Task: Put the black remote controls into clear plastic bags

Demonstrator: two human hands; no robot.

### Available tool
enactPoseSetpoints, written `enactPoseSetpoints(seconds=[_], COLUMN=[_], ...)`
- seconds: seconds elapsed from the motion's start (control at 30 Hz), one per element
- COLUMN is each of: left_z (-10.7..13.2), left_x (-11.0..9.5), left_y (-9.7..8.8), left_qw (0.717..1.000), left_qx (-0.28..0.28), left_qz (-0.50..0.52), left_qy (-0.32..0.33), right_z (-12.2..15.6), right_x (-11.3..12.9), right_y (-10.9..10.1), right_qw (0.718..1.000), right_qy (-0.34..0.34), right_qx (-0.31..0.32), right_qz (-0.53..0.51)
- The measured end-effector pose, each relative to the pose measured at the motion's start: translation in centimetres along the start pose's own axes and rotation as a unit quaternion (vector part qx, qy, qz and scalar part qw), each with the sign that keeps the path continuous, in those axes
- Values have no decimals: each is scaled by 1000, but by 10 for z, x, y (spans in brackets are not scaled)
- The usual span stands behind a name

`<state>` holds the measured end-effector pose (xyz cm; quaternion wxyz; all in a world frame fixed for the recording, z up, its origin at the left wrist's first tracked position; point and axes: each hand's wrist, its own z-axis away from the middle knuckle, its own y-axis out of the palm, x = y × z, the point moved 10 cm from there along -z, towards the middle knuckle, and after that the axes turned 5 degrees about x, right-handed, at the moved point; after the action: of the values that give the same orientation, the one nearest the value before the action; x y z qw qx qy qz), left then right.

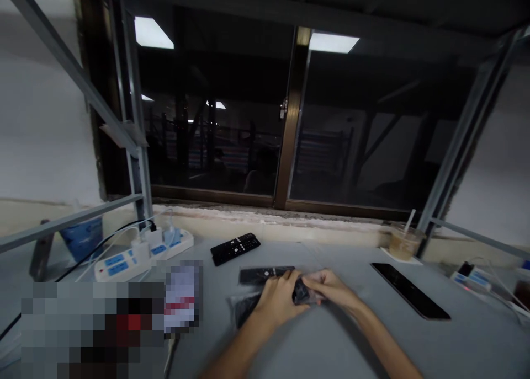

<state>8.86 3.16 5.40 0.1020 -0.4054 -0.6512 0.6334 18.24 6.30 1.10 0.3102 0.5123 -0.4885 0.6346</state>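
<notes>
Both hands are at the middle of the desk, on a black item in a clear plastic bag point(301, 292); its kind is hidden by my fingers. My left hand point(275, 297) curls over it from the left. At its right end my right hand point(329, 288) pinches the clear plastic between thumb and fingers. A dark piece in clear plastic point(245, 308) shows left of my left hand; I cannot tell whether it belongs to the same item. Just behind my left hand lies a black remote control in clear plastic point(259, 275). Farther back is an unwrapped black remote control point(236, 249).
A white power strip point(124, 264) with plugs and cables sits at the left, near a blue cup point(83, 238). A black phone point(409, 291) lies to the right. Behind it stands a drink cup with a straw point(403, 242). Metal frame posts flank the window.
</notes>
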Motion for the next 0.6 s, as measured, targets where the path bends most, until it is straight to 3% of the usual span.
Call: enactPoseSetpoints(seconds=[0.33, 0.5, 0.6], left_z=[-1, -4, -7], left_x=[3, 3, 3], left_y=[8, 16, 23], left_qw=[997, 994, 991], left_qx=[12, 13, 11], left_qz=[-71, -95, -117], left_qy=[26, 51, 67], right_z=[-1, 12, 30], right_x=[-7, 13, 21], right_y=[-13, -51, -82], right_qw=[991, 961, 906], right_qy=[2, -21, 15], right_qx=[-41, -196, -311], right_qz=[129, 196, 287])
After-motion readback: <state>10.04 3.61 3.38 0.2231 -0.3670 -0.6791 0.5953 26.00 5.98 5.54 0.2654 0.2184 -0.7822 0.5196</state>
